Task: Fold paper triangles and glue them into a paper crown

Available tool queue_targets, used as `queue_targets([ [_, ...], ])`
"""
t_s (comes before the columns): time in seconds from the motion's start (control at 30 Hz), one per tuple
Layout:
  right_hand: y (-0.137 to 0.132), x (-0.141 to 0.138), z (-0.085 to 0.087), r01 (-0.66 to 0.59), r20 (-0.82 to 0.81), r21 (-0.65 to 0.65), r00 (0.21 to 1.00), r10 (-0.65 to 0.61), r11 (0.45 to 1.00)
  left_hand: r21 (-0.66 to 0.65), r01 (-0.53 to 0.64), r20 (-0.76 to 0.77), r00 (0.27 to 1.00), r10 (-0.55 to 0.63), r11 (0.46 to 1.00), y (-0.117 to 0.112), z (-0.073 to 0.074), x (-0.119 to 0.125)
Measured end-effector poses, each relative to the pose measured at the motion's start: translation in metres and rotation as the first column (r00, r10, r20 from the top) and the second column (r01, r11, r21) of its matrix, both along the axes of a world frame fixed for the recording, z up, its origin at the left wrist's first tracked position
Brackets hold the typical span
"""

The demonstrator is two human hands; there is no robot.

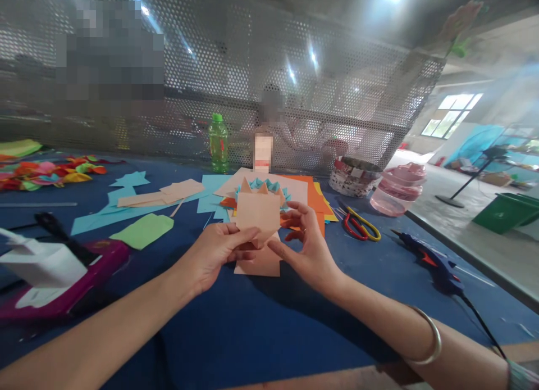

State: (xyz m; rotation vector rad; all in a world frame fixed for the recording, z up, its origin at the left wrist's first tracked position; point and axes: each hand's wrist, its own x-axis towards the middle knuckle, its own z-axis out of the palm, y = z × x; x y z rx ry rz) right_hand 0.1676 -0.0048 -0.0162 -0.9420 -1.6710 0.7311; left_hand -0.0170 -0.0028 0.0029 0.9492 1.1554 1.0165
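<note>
A peach-coloured piece of paper (258,211) is pinched between the thumb and fingers of my left hand (219,250). It stands up facing me above the table, and its lower edge looks pointed. My right hand (310,245) is at the paper's right side, thumb and bent fingers apart, gripping nothing. Below, another peach paper piece (265,265) lies on the blue table. Just behind the held paper, pointed blue and peach folded pieces (263,185) form a spiky shape, partly hidden by it.
Orange sheets (315,202) and blue paper strips (99,214) lie around. A green bottle (218,145), red-and-yellow-handled scissors (365,227), a woven basket (353,179), a pink cup (398,190) and a corded glue gun (432,261) stand or lie about. At left is a purple power strip (107,254).
</note>
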Motion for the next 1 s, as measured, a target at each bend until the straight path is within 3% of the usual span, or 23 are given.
queue_targets([
  [0.07, 0.001, 0.0029, 0.0021, -0.013, 0.092, 0.124, 0.996, 0.001, 0.992, 0.003, 0.029, 0.009, 1.0, -0.029, 1.0, -0.0007, -0.0001, 0.0002],
  [0.17, 0.0036, 0.0056, 0.0019, -0.075, 0.218, 0.171, 0.975, 0.037, 0.982, 0.011, 0.082, 0.024, 0.996, -0.082, 0.997, -0.0023, 0.0006, 0.003],
  [0.43, 0.0051, 0.0039, -0.0012, -0.118, 0.212, 0.035, 0.971, 0.108, 0.992, 0.011, 0.133, -0.012, 0.991, -0.132, 0.991, -0.0029, -0.0021, 0.0037],
  [0.6, 0.0026, 0.0026, -0.0016, -0.115, 0.181, -0.009, 0.977, 0.115, 0.993, -0.05, 0.224, -0.085, 0.97, -0.227, 0.973, -0.0042, -0.0037, 0.0036],
  [1.0, -0.0013, -0.0003, 0.0049, -0.145, 0.061, -0.181, 0.985, 0.159, 0.973, -0.051, 0.235, -0.136, 0.961, -0.24, 0.971, -0.0057, 0.0004, 0.0049],
])
